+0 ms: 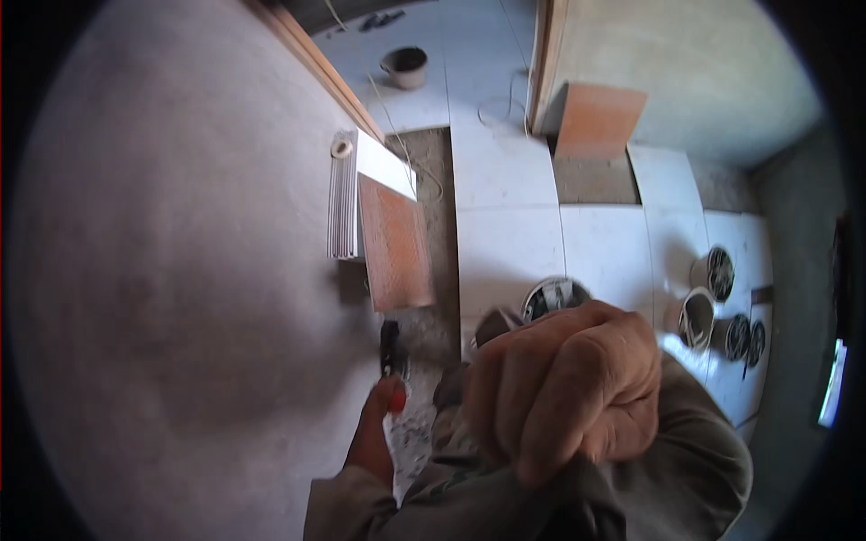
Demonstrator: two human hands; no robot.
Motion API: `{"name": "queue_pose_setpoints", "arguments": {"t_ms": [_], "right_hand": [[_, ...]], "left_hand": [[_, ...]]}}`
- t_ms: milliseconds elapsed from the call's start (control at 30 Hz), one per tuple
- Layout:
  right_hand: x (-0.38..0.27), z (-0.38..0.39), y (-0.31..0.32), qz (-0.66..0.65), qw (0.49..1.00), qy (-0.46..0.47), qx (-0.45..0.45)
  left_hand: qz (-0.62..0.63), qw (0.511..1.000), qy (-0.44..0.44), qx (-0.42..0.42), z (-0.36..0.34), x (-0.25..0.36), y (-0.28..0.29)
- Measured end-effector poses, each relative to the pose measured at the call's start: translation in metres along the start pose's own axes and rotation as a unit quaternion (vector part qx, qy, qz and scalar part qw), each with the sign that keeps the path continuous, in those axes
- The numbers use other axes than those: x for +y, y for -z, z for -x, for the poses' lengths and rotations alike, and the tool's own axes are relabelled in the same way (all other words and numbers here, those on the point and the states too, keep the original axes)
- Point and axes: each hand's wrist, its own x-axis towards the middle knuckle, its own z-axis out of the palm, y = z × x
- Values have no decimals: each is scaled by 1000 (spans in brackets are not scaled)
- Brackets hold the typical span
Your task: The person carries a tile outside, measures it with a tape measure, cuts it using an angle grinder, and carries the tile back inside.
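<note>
A smooth grey plastered wall [180,225] fills the left side, bowed by the lens. Large white floor tiles [505,243] cover much of the floor and run on through a doorway with a brown wooden frame [311,63]. A rough, grey-brown bare strip [437,171] runs along the wall, and a similar bare patch [595,180] lies in front of an orange-brown square tile [600,122] propped by the doorway. Against the left wall stands a stack of white tiles [341,203] on edge, with another orange-brown tile [397,243] leaning on it. A pale round bucket [408,77] stands beyond the doorway; a group of dark-mouthed buckets [696,317] stands at the right.

The left hand [381,410], low by the wall, is closed on a red-and-black tool [398,399] above the bare strip; its kind is hard to make out, and the fingers cover part of it. The right hand [568,388] is balled in a loose fist close to the camera; whether it pinches anything I cannot tell. It hides part of another round bucket [552,293] behind it. The grey-brown sleeves [695,433] are cut off below, and dark rims swallow the corners.
</note>
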Motion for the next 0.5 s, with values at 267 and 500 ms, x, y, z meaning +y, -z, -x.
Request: {"name": "queue_pose_setpoints", "arguments": {"t_ms": [267, 500], "right_hand": [[52, -98, 87, -366, 928, 67, -17], [15, -251, 272, -192, 970, 147, 15]], "left_hand": [[26, 993, -94, -73, -88, 267, -96], [-153, 988, 12, -33, -222, 404, -149]]}}
